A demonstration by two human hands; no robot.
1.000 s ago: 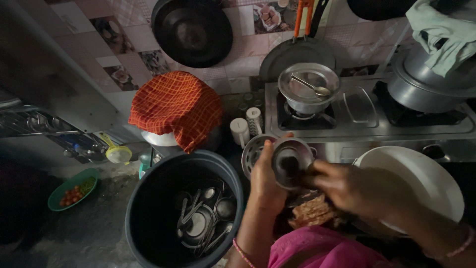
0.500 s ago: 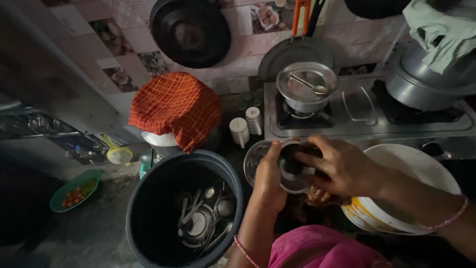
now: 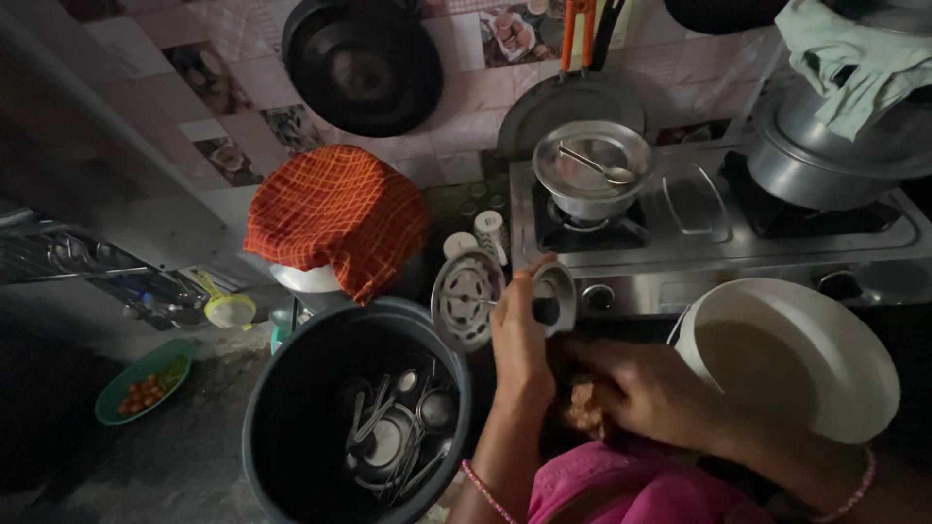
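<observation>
My left hand (image 3: 519, 344) grips a small steel cup (image 3: 555, 299) tilted on its side, just in front of the gas stove (image 3: 718, 228). A round perforated steel strainer (image 3: 466, 299) lies right next to the cup on the left. My right hand (image 3: 646, 388) is lower, below the cup, with its fingers curled around a brown scrub pad (image 3: 585, 409). A white basin (image 3: 791, 359) sits just to the right of that hand. Left of my forearm stands a dark bucket (image 3: 282, 427) holding several steel spoons and small vessels.
On the stove are a small steel pot with a spoon (image 3: 592, 170) and a large pot under a green cloth (image 3: 840, 146). An orange checked cloth (image 3: 335, 213) covers a vessel at the left. A black pan (image 3: 364, 63) hangs on the tiled wall. A green bowl (image 3: 136, 383) sits on the floor.
My right hand has left the cup's mouth and dropped down to the scrub pad. The left hand still holds the cup, now turned on its side.
</observation>
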